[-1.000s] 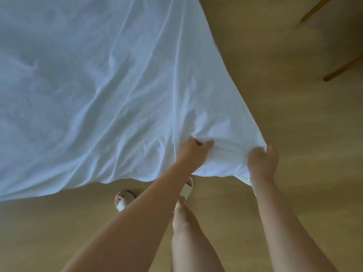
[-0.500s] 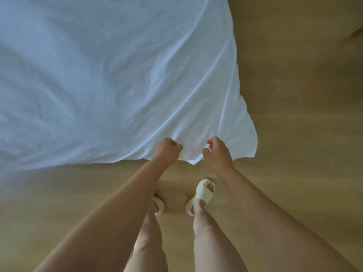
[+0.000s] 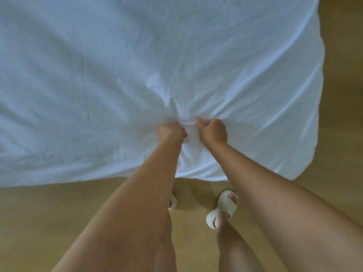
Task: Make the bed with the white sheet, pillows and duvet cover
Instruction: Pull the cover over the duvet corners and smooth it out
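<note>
Both bare forearms are reaching forward and down from the lower edge of the view, converging toward the middle, the left one running up from about seven o'clock and the right one from about four o'clock. The left hand (image 3: 170,132) is sitting knuckles-up with its fingers curled tight into a fist, bunching a fold of the white sheet (image 3: 117,75) inside it; red-painted nails are showing at its three o'clock side. The right hand (image 3: 213,132) is lying just beside it, at its three o'clock, wrist bent slightly, fingers curled under and thumb pressing toward eleven o'clock, pinching the same gathered ridge of cloth. The two fists are nearly touching, and creases are fanning out from them toward twelve, ten and two o'clock. The sheet is filling the upper part of the view, its near hem hanging at six o'clock from the hands and its rounded corner falling away at four o'clock over the wooden floor (image 3: 59,213). Below the hem, a foot in a pale sandal (image 3: 223,209) is standing on the floor at five o'clock; a second sandal is mostly hiding behind the left forearm.
</note>
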Demonstrator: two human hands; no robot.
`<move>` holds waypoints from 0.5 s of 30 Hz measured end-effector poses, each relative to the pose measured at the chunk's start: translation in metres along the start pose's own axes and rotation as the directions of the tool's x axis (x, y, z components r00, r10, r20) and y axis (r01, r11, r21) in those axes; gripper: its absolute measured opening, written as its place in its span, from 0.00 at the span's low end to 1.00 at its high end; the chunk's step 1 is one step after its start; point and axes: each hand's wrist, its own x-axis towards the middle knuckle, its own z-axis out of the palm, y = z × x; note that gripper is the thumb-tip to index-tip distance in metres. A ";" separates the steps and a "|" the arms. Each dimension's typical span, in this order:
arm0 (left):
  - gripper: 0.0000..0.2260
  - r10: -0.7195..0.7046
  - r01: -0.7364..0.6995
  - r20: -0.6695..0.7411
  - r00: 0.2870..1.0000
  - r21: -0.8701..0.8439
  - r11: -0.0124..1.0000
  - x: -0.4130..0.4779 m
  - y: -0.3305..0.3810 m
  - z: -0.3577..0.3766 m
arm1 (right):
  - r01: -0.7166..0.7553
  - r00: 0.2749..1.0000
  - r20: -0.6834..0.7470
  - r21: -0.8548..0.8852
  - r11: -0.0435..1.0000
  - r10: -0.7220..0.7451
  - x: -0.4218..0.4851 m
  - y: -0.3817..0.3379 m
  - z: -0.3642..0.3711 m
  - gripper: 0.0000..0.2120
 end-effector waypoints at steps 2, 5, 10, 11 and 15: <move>0.17 -0.001 0.003 0.038 0.999 -0.034 0.999 0.006 0.006 -0.002 | -0.111 0.992 -0.037 0.171 0.979 0.119 0.009 -0.011 0.008 0.23; 0.14 0.076 -0.085 0.130 0.989 0.064 0.994 0.009 0.012 -0.009 | -0.320 0.932 0.010 0.494 0.808 0.362 0.016 -0.027 0.010 0.28; 0.14 0.218 -0.291 0.266 0.939 0.278 0.916 0.009 0.023 -0.019 | -0.399 0.859 0.045 0.684 0.611 0.510 0.033 -0.045 0.013 0.12; 0.14 0.220 -0.302 0.280 0.934 0.295 0.907 0.007 0.025 -0.020 | -0.418 0.837 0.052 0.704 0.574 0.545 0.035 -0.047 0.013 0.11; 0.19 0.137 -0.228 0.331 0.934 0.255 0.939 -0.001 0.035 -0.026 | -0.379 0.869 -0.052 0.570 0.729 0.492 0.028 -0.046 0.012 0.05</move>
